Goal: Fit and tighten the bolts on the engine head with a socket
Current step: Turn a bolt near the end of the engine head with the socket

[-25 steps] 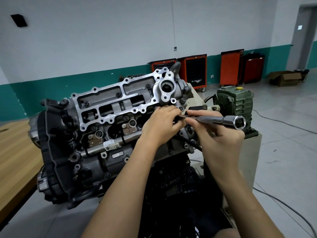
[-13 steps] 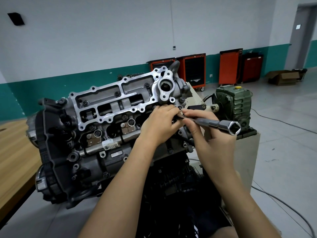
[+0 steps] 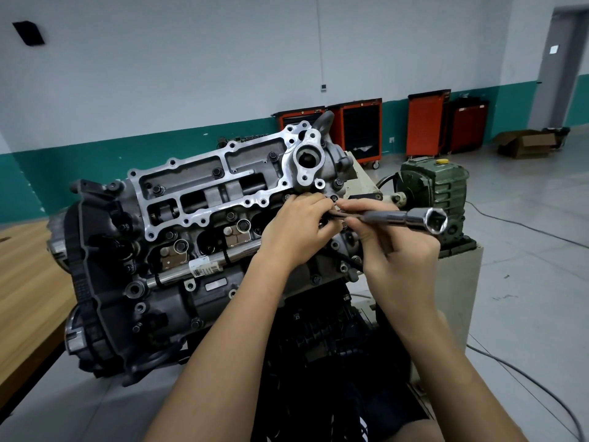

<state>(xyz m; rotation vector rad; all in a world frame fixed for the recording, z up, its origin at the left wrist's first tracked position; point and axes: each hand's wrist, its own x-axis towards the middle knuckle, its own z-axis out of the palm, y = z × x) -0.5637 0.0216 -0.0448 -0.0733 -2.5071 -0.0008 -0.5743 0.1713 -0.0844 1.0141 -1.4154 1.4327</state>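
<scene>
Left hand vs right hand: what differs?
The right hand pinches the socket wrench mid-shaft; the left hand curls at its far tip, grip hidden. The left hand shows its back against the engine head; the right hand shows its fingers along the wrench. Both meet at the head's right end.

head view, close, looking forward and down

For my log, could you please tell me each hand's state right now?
Left hand: fingers curled against the grey metal engine head; grip cannot be told.
Right hand: holding the long chrome socket wrench.
</scene>
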